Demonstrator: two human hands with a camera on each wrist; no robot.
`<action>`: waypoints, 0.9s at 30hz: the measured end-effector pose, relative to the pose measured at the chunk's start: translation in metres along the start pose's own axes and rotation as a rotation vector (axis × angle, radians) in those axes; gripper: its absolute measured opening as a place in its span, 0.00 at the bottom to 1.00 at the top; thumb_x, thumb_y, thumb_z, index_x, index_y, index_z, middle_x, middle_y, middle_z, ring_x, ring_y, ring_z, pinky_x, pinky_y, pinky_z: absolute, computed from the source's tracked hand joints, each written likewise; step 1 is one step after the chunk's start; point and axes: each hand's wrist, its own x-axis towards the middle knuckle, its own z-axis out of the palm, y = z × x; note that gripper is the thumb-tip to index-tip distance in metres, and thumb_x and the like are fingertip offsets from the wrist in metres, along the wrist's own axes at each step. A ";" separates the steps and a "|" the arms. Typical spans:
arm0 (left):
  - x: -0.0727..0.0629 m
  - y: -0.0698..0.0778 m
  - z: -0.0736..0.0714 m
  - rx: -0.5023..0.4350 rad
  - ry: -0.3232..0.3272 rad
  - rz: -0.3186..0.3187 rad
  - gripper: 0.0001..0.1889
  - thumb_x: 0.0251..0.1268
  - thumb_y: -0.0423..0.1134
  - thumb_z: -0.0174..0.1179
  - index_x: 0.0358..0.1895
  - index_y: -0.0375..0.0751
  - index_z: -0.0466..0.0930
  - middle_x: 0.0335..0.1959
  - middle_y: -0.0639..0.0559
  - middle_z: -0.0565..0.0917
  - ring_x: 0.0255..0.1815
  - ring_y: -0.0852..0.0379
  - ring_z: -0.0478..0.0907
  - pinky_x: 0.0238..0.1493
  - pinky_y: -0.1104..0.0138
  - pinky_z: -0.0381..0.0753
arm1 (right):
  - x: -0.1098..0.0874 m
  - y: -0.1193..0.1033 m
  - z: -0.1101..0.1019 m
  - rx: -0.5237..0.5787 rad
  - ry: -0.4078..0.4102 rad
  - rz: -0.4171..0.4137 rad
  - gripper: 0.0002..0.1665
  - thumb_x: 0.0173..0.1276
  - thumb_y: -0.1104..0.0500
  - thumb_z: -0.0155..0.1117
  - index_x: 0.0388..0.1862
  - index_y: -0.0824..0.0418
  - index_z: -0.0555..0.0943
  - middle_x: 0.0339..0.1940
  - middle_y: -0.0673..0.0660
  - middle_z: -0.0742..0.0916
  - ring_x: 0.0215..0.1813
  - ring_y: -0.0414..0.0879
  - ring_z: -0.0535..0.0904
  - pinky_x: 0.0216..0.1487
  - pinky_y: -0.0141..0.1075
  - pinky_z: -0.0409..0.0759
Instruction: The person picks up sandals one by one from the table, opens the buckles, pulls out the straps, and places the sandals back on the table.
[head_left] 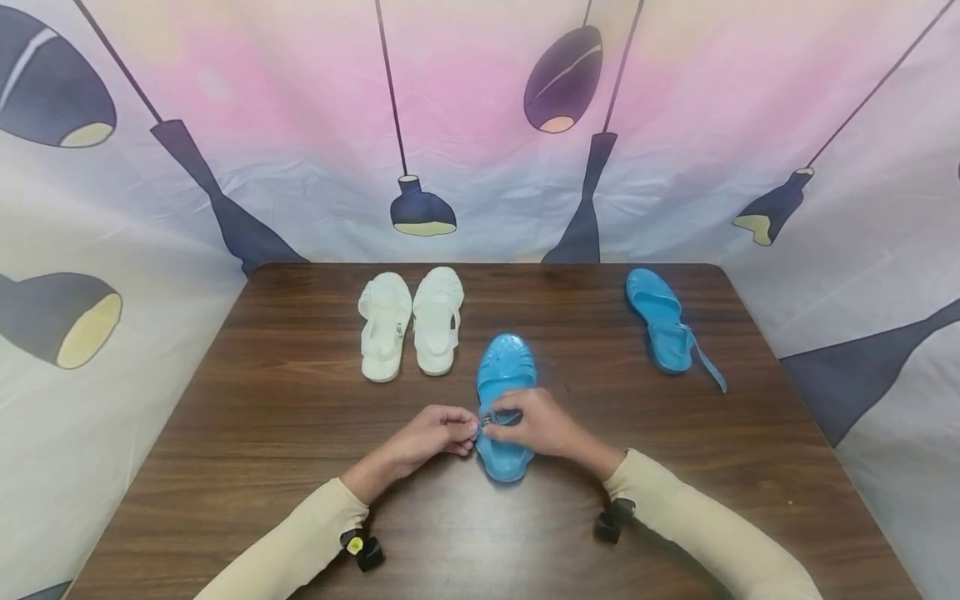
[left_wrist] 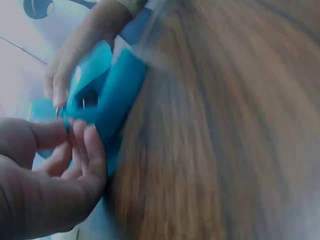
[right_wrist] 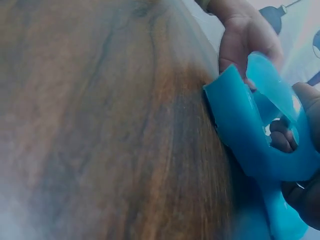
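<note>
A blue jelly sandal point(head_left: 507, 367) lies on the table in front of me, toe pointing away. At its left side my left hand point(head_left: 431, 437) pinches the end of the ankle strap between thumb and fingertips. My right hand point(head_left: 540, 423) reaches over from the right, thumb and fingers gripping the strap around the small metal buckle point(head_left: 487, 420). In the left wrist view, the left hand point(left_wrist: 55, 175) is close to the buckle, with the sandal's heel point(left_wrist: 122, 92) behind. The right wrist view shows the strap point(right_wrist: 275, 85) looping above the heel; fingers partly hide the buckle.
A pair of white sandals point(head_left: 381, 333) stands at the back, left of centre. Another blue sandal point(head_left: 670, 346) lies at the back right with its strap hanging loose. Behind the brown wooden table point(head_left: 300, 350) hangs a cloth printed with lamps point(head_left: 300, 200).
</note>
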 end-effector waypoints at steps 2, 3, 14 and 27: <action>0.000 0.000 0.001 -0.019 0.008 -0.009 0.12 0.76 0.31 0.55 0.49 0.22 0.80 0.35 0.51 0.82 0.37 0.61 0.80 0.43 0.69 0.85 | 0.001 0.000 0.000 -0.008 -0.007 -0.009 0.14 0.67 0.50 0.74 0.44 0.58 0.89 0.36 0.45 0.88 0.36 0.35 0.81 0.39 0.30 0.83; 0.000 0.000 0.001 -0.027 0.014 -0.014 0.12 0.76 0.30 0.55 0.50 0.22 0.80 0.35 0.51 0.82 0.37 0.61 0.81 0.44 0.69 0.85 | 0.001 0.000 0.000 -0.011 -0.009 -0.009 0.14 0.67 0.50 0.74 0.45 0.58 0.89 0.37 0.45 0.88 0.36 0.35 0.81 0.40 0.30 0.83; -0.003 -0.001 0.005 -0.146 0.121 -0.006 0.15 0.75 0.30 0.59 0.55 0.18 0.79 0.39 0.46 0.88 0.37 0.62 0.85 0.46 0.68 0.87 | 0.002 0.000 0.001 -0.049 -0.009 -0.030 0.08 0.67 0.50 0.74 0.36 0.53 0.88 0.30 0.41 0.84 0.30 0.34 0.77 0.32 0.30 0.81; -0.012 0.005 0.003 -0.097 0.110 0.021 0.16 0.67 0.27 0.65 0.53 0.19 0.80 0.41 0.38 0.90 0.40 0.56 0.88 0.48 0.62 0.87 | 0.000 0.000 0.002 -0.014 0.025 0.038 0.17 0.67 0.49 0.75 0.48 0.58 0.89 0.44 0.49 0.92 0.46 0.37 0.86 0.47 0.32 0.84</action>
